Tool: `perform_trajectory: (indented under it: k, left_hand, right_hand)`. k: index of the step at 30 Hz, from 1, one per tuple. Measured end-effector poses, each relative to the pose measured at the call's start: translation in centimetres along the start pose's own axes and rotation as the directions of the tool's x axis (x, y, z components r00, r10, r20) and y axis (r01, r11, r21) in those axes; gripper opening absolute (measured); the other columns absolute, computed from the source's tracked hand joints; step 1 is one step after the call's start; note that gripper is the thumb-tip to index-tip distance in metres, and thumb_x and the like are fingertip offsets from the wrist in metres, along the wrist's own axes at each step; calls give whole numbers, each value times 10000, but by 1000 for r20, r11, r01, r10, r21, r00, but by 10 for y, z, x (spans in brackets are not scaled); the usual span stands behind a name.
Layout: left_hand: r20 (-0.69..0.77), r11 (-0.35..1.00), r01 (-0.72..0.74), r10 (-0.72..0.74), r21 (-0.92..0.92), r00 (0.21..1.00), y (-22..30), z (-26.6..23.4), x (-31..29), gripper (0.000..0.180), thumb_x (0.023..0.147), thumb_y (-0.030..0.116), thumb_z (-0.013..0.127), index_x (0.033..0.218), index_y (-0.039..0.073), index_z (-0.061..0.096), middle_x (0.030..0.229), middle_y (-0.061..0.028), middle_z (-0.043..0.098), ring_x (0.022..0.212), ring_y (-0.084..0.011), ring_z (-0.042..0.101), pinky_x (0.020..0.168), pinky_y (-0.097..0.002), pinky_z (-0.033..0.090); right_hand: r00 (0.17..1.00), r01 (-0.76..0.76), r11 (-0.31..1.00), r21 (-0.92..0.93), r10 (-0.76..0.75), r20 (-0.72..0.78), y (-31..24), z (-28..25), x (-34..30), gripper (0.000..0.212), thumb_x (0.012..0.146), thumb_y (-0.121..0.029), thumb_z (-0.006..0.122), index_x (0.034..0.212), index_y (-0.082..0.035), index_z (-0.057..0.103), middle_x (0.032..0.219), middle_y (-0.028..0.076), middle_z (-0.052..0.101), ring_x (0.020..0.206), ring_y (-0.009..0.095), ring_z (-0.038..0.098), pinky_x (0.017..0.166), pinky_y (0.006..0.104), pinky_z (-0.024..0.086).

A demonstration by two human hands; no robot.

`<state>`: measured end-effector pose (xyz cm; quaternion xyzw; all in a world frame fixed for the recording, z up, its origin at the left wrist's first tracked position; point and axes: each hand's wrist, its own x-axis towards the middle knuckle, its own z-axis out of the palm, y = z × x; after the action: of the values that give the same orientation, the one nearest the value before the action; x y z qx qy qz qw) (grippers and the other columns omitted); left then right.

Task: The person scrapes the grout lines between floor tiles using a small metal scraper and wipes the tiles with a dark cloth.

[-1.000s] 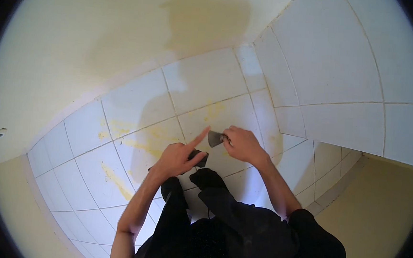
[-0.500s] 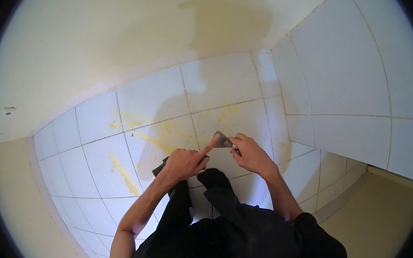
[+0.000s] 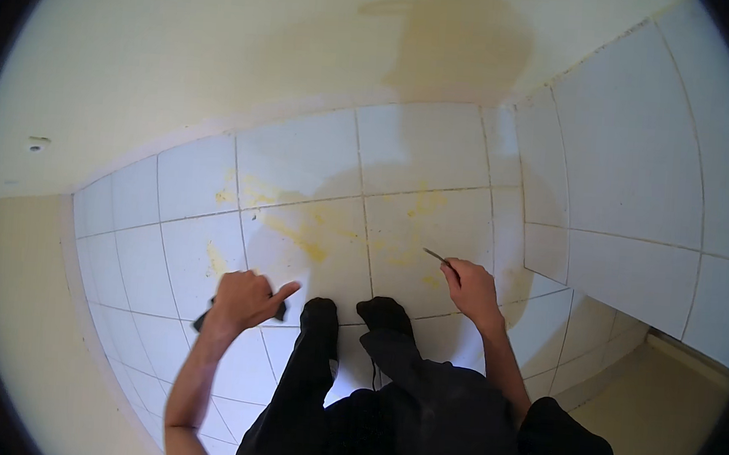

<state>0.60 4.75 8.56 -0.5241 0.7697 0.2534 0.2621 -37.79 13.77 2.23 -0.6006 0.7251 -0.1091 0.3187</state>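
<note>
My right hand (image 3: 471,292) is closed round the handle of a scraper (image 3: 436,256), whose thin blade shows edge-on and points up and left, above the white tiled floor. To the left, my left hand (image 3: 245,302) grips a dark object (image 3: 281,311) that pokes out on both sides of the palm. Its kind is hidden by the hand. My left thumb sticks out to the right, away from the other fingers. Yellow smears (image 3: 304,242) lie on the tiles between and beyond my hands.
My feet in black (image 3: 318,313) stand on the tiled floor (image 3: 425,143) close to both hands. A cream wall (image 3: 225,40) rises at the far side, and a white tiled block (image 3: 627,161) juts out at the right. Another patch of yellow residue (image 3: 214,258) lies near my left hand.
My hands have moved apart: the left away to the left with the dark object, its forefinger off the scraper blade, the right rightward with the scraper, now turned edge-on. The view has shifted slightly.
</note>
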Motion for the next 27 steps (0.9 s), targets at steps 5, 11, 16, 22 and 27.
perform_trajectory:
  k: [5,11,16,22,27]
  left_hand:
    - [130,925,198,-250,323,959,-48,-36,-91,528,854,563,650,692,69,742,673,-136,697,656,-298,704,618,-400,536]
    - [114,842,443,-495,307,862,-73,-46,-218,199,643,236,794,829,176,753,744,-75,719,746,-272,699,684,-402,522]
    - [315,855,519,-494,6,811,-13,-85,-312,258,689,361,848,899,223,792,611,-8,696,601,-166,688,662,-325,527]
    - [518,764,471,-213,-440,829,62,-127,-326,340,909,370,653,989,58,761,570,-84,654,484,-186,642,536,-316,513]
    - [534,621,600,-320,-505,782,77,-123,-351,354,962,254,607,1079,-70,687,740,-170,734,490,-199,656,444,-325,490]
  right_hand:
    - [999,43,999,-5,-43,18,8,5,-9,234,965,-256,576,991,-52,688,895,151,695,813,373,660,705,462,514]
    - [993,121,992,-44,-121,11,16,1,3,214,954,-255,593,989,-68,691,864,137,686,794,360,663,695,461,512]
    - [982,189,981,-40,-189,4,8,-4,12,199,950,-252,600,971,-74,688,840,130,678,770,351,662,685,458,512]
    - [972,235,969,-70,-236,2,18,-12,33,196,949,-259,601,981,-90,695,830,121,678,745,337,665,661,448,514]
    - [966,255,962,-94,-257,-13,19,-11,51,195,948,-259,599,953,-88,694,825,115,680,739,328,667,657,441,516]
